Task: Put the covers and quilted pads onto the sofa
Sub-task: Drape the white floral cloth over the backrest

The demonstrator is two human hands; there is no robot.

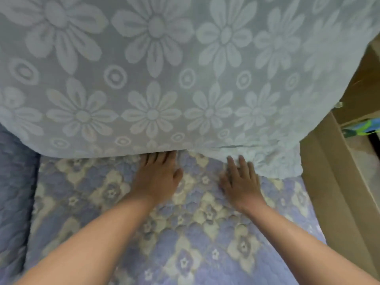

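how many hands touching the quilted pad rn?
2. Left hand flat on the purple floral quilted pad, fingertips under the pale blue flowered cover; right hand flat beside it at the cover's edge.

Pale blue cover (185, 68) patterned with large daisies and rings; lavender quilted pad (185, 233) with cream flowers; plain brown cardboard box (333, 192).

Sofa seat under me carries a quilted pad (185, 233), lilac with cream flower diamonds, spread flat across the cushion. I see a pale blue flowered cover (164, 79) draped down the backrest, its lower edge meeting the pad at the crease. A plainer blue quilted piece (14, 182) lies over the arm at left. Both my hands rest flat on the pad: left hand (158, 177), right hand (240, 182).
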